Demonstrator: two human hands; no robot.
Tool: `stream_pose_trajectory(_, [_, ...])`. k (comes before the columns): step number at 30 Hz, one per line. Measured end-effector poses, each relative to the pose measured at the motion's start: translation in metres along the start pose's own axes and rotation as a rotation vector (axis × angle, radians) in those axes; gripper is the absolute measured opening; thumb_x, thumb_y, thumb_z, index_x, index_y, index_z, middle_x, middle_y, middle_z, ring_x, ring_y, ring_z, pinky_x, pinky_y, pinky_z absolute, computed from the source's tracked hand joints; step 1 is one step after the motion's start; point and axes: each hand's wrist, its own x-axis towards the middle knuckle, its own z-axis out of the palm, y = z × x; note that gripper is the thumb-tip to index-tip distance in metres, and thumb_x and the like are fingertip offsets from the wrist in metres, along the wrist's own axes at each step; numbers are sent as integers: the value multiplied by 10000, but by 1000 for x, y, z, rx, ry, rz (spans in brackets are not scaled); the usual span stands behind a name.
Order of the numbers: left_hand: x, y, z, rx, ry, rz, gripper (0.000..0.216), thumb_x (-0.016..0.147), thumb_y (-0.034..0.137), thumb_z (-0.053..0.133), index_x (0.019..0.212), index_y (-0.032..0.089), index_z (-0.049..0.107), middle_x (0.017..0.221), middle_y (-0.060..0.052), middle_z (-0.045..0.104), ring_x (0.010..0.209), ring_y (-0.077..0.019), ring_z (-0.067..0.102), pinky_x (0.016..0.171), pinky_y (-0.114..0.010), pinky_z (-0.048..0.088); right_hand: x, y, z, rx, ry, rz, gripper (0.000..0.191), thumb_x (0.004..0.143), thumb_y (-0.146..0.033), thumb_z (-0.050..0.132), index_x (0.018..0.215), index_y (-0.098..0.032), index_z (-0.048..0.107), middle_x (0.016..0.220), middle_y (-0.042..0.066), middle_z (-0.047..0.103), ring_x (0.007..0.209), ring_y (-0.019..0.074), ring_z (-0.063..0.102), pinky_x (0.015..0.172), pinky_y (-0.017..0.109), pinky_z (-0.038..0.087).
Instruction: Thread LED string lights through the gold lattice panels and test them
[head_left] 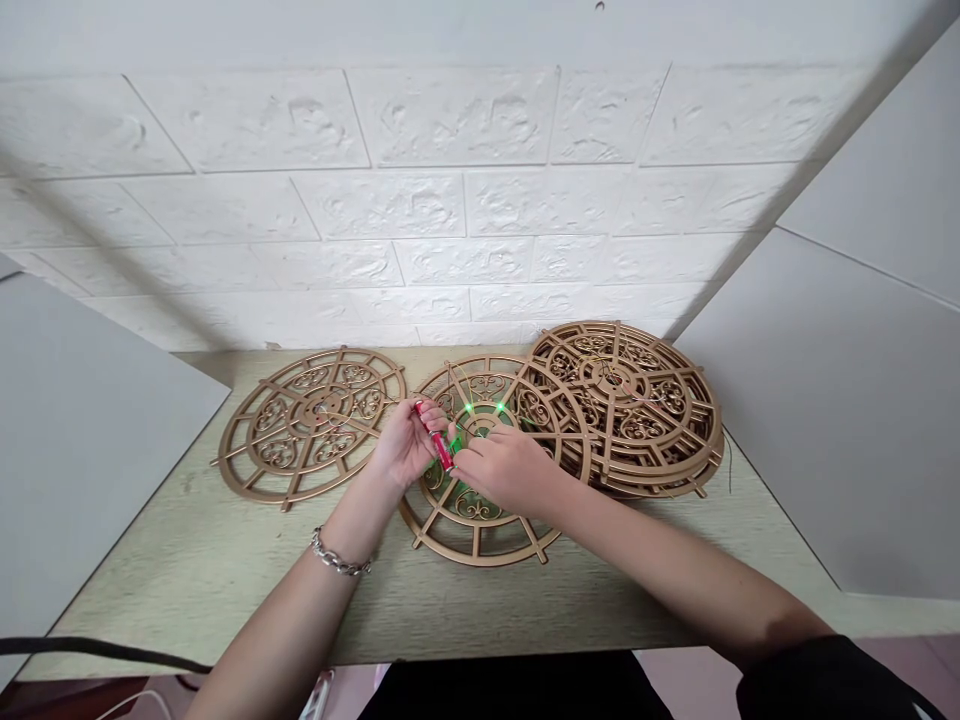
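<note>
My left hand (407, 445) is closed around a red battery (434, 436), which tilts with its lower end toward my right hand. My right hand (508, 466) has its fingers pinched together close to the battery's lower end; what they hold is hidden. Both hands are over the middle gold openwork wheel (476, 556), which has scrollwork between its spokes. Two small green lights (485, 407) glow near the wheel's hub, just beyond my fingers. Thin wires run near them. Green light also tints the fingertips and the area between my hands.
Another gold wheel (259, 491) lies flat at the left. A stack of similar wheels (660, 478) with loose thin wires is at the right, overlapped by the middle wheel. The pale tabletop (225, 560) ends at a white brick-patterned wall (427, 205), with grey panels on both sides.
</note>
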Motion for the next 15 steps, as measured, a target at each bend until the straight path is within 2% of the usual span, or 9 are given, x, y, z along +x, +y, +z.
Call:
stream_pose_trajectory(4, [0,-1,-1,-22,-18,19,330,875,147,244,567,158,361,479,31,356,410,-70,387,466,-201,449,-1,0,2,-70,101,-14,285,905,-255,405,657,-169,516,575,-8,537,511,124,453,601,286,283])
stream_pose_trajectory(8, [2,0,-1,15,-20,38,335,877,149,246,583,145,407,517,0,421,454,-84,448,460,-188,439,-1,4,-2,-99,128,-10,292,910,-238,394,651,-167,509,560,-10,522,516,121,449,617,282,278])
stream_pose_trajectory(15, [3,1,-3,181,34,41,344,877,186,250,627,135,482,583,-35,527,517,-137,551,469,-268,491,-1,16,-11,-45,-1,67,237,911,-225,402,737,-153,547,693,16,598,616,125,505,636,271,276])
